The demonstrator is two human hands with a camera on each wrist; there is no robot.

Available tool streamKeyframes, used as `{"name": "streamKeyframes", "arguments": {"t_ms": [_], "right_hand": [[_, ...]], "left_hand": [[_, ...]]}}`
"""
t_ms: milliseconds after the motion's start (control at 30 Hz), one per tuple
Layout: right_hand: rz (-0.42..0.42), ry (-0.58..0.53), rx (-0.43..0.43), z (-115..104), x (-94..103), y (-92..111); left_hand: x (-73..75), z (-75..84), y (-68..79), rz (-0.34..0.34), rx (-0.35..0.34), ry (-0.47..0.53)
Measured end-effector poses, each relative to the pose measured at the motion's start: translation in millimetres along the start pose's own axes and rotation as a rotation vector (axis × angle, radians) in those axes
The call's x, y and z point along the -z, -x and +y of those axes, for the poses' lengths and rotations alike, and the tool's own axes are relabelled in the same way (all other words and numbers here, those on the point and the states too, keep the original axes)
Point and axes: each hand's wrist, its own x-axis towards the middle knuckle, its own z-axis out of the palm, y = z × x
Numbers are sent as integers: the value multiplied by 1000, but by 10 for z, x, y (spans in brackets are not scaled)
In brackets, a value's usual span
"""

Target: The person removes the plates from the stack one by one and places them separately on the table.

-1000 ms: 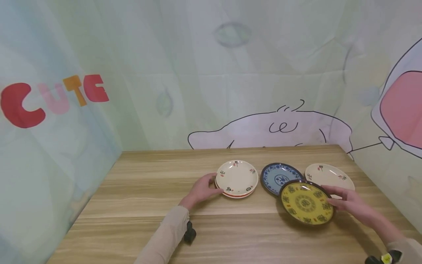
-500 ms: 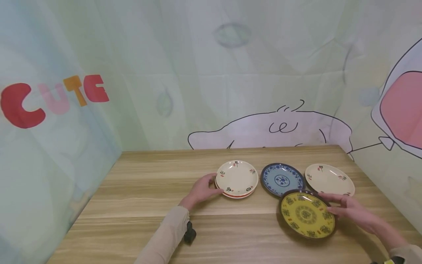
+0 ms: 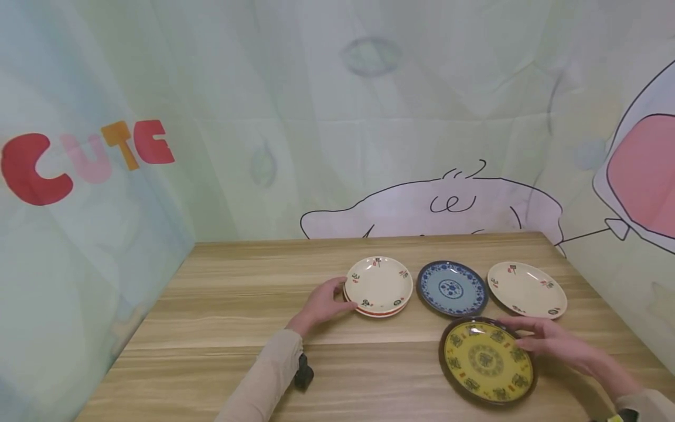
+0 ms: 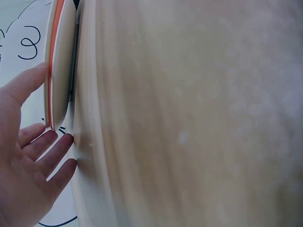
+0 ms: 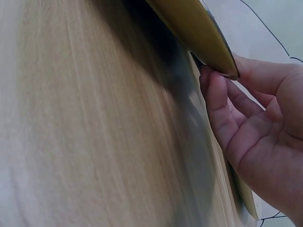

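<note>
My right hand [image 3: 560,347] pinches the right rim of a yellow plate [image 3: 486,361] with a dark brown edge, low over the front right of the table. In the right wrist view, the thumb lies on one side of the yellow plate's rim [image 5: 203,35] and the curled fingers on the other. At the table's middle, my left hand [image 3: 320,303] is at the left side of a stack of small cream plates [image 3: 378,285] with a red band. Its thumb touches the stack's rim in the left wrist view, and the other fingers [image 4: 57,153] are spread loosely beside it.
Behind the yellow plate lies a blue patterned plate [image 3: 452,288]. To its right is a cream oval plate [image 3: 527,291] near the table's right edge. All stand on a wooden table [image 3: 237,328], with a printed cloth [image 3: 316,146] hanging behind it.
My right hand has brought the yellow plate toward the table's front, away from the blue and oval plates it had overlapped. The left hand and the stack have stayed in place.
</note>
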Motion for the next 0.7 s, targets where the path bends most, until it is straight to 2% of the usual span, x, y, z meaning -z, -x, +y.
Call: {"name": "streamKeyframes", "arguments": {"t_ms": [200, 700], "right_hand": [[15, 21, -6, -14, -29, -4], [83, 96, -61, 19, -59, -65]], "left_hand": [[1, 1, 5, 4, -14, 13], [1, -9, -3, 4, 5, 14]]}}
